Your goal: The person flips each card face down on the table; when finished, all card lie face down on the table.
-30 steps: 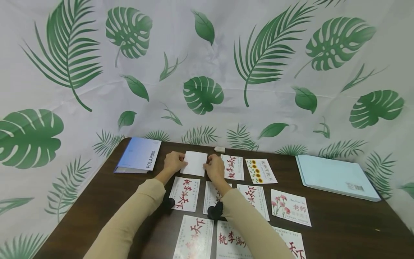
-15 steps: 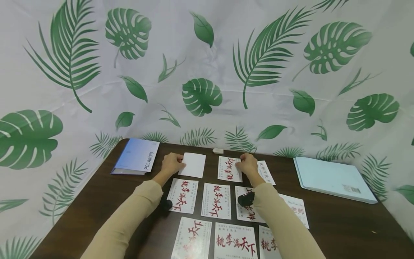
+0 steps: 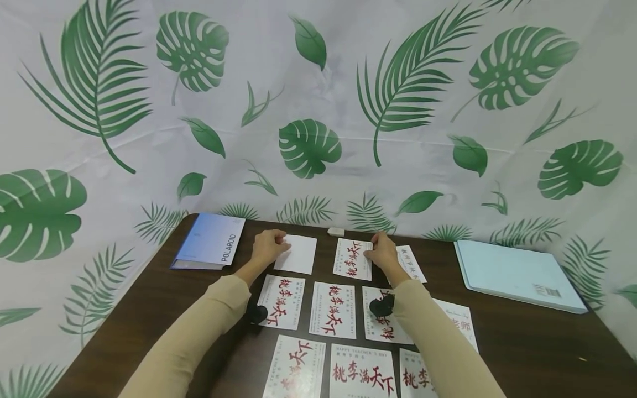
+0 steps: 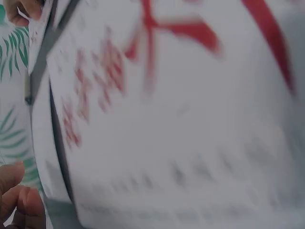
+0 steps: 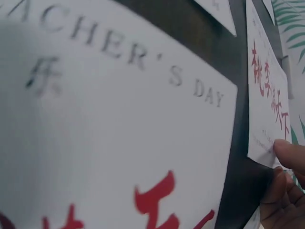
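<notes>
My right hand [image 3: 384, 253] pinches the right edge of a white greeting card with red characters [image 3: 352, 258] in the back row. In the right wrist view, the thumb [image 5: 289, 153] lies on this card's face near a corner, with the other fingers beside it. My left hand [image 3: 269, 247] is at the left edge of a blank white card [image 3: 301, 255], its fingers loosely bent and holding nothing. The left wrist view shows its fingertips [image 4: 29, 198] close to that card's edge. A sunflower card [image 3: 411, 264] is partly hidden behind the right hand.
More cards lie in rows nearer me, including a red-character card [image 3: 332, 310] in the middle row and another [image 3: 362, 371] in front. A blue POLAROID album [image 3: 211, 239] stands at back left, a pale blue folder [image 3: 517, 275] at right. A small white block [image 3: 335, 231] sits by the patterned curtain.
My right hand has left the blank card and moved right to the red-character card, taking its edge. My left hand has risen slightly and loosened at the blank card.
</notes>
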Demonstrator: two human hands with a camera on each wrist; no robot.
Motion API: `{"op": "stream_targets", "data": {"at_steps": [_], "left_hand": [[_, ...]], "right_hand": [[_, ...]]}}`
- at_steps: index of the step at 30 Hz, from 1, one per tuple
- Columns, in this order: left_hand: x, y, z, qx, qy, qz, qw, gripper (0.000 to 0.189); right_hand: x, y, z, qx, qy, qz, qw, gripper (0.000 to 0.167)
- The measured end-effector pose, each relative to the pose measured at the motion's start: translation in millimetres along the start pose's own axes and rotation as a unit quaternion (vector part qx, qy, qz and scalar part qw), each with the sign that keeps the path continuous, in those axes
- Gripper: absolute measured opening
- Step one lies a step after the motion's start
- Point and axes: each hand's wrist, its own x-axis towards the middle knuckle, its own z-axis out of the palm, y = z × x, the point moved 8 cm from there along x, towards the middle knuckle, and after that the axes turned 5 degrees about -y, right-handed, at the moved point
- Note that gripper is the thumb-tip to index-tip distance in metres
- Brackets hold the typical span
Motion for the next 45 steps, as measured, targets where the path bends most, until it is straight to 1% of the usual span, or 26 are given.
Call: {"op": "stream_targets", "data": {"at_steps": [2,3,5,7,9,12,16,20,23,24,28,30,31,34,35,37,39,41,45], "left_hand": [[0.4,14.1,7.8,-0.03,-0.014,0.019,0.9993,0.033],[0.7,21.8,13.3,-0.047,-0.025,0.03,0.9981,0.033],[1.7,34.9,25.9,-0.084,-0.054,0.038,0.9942,0.033],[2.3,44.8,39.4,-0.127,-0.083,0.035,0.9878,0.034],[3.0,51.7,51.2,-0.154,-0.1,0.028,0.9827,0.034],[4.3,56.9,65.9,-0.177,-0.112,0.011,0.9778,0.034],[7.8,60.8,78.4,-0.19,-0.103,0.004,0.9763,0.03],[10.3,61.6,82.0,-0.204,-0.076,-0.005,0.9761,0.024],[11.1,62.2,81.9,-0.209,-0.057,-0.013,0.9762,0.02],[11.2,62.6,81.9,-0.212,-0.054,-0.015,0.9757,0.02],[11.7,64.5,83.0,-0.231,-0.059,-0.021,0.9708,0.019],[12.0,65.4,82.9,-0.243,-0.062,-0.023,0.9676,0.02],[11.7,66.0,82.4,-0.249,-0.063,-0.025,0.9662,0.02],[11.0,69.4,80.5,-0.256,-0.061,-0.024,0.9646,0.021],[10.5,71.1,80.0,-0.255,-0.06,-0.023,0.9649,0.021],[9.7,75.3,79.8,-0.251,-0.061,-0.019,0.966,0.023],[8.7,79.2,78.1,-0.247,-0.06,-0.017,0.967,0.025],[7.4,83.0,76.8,-0.246,-0.06,-0.017,0.9672,0.027],[4.2,89.7,74.0,-0.243,-0.059,-0.018,0.9681,0.029]], "right_hand": [[-0.6,1.0,-2.3,0.005,0.011,-0.011,0.9999,0.031],[-0.9,1.4,-3.9,0.008,0.019,-0.018,0.9996,0.031],[-1.6,1.9,-6.9,0.012,0.037,-0.034,0.9987,0.029],[-2.3,1.6,-9.1,0.015,0.054,-0.054,0.9969,0.027],[-3.5,0.2,-10.7,0.018,0.068,-0.075,0.9947,0.025],[-5.9,-3.3,-12.3,0.031,0.084,-0.102,0.9908,0.022],[-8.8,-8.9,-13.3,0.05,0.092,-0.128,0.9863,0.021],[-8.9,-11.3,-10.3,0.067,0.081,-0.132,0.9857,0.022],[-9.3,-7.6,-8.5,0.082,0.079,-0.117,0.9866,0.022],[-10.4,-5.5,-8.7,0.086,0.086,-0.109,0.9866,0.021],[-21.6,-0.2,-9.1,0.13,0.115,-0.066,0.9826,0.02],[-29.8,-3.5,-6.0,0.162,0.116,-0.057,0.9784,0.019],[-34.4,-7.1,-3.1,0.177,0.108,-0.055,0.9766,0.018],[-45.2,-20.3,10.0,0.218,0.063,-0.063,0.9719,0.016],[-48.7,-24.6,13.8,0.226,0.051,-0.064,0.9707,0.016],[-53.5,-30.5,19.7,0.227,0.04,-0.066,0.9708,0.016],[-57.0,-35.7,23.2,0.229,0.038,-0.069,0.9701,0.016],[-60.2,-39.9,23.1,0.218,0.048,-0.076,0.9717,0.017],[-66.4,-46.7,19.8,0.217,0.064,-0.091,0.9699,0.024]]}}
